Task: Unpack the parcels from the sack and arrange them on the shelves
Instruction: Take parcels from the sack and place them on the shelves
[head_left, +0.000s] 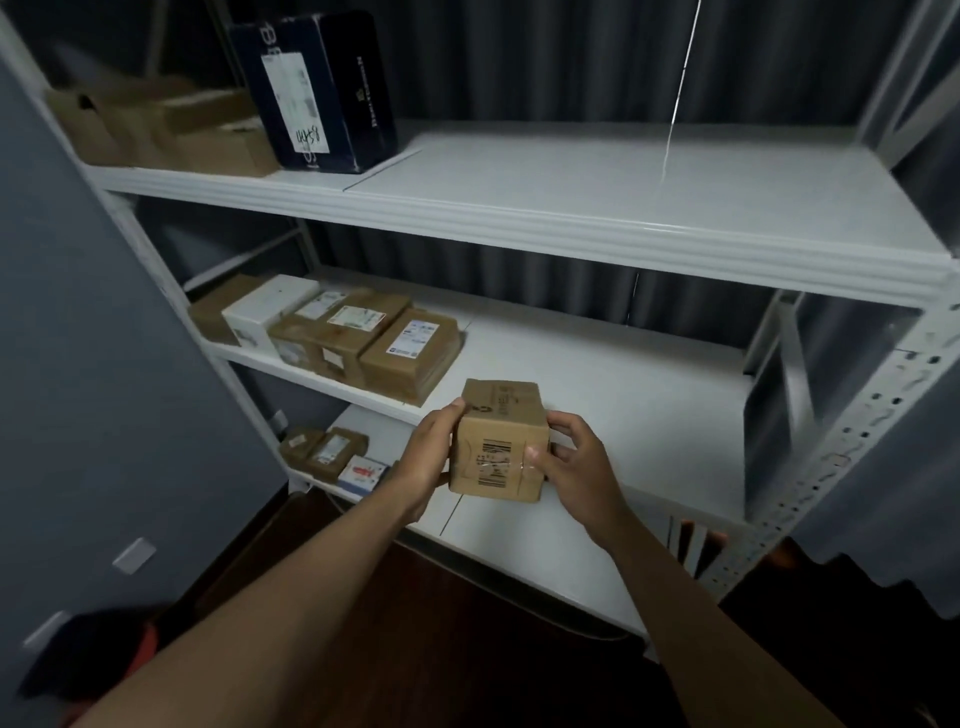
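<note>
Both your hands clamp the small cardboard parcel from opposite sides: left hand fingers curled on its left face, right hand thumb on its front. Beyond your fingertips lies the middle shelf, probably its destination, beside stacked parcels.

Three white shelves, one dark box, one held carton, two hands

Small brown cardboard parcel, barcode label facing up, above the middle shelf.
</note>
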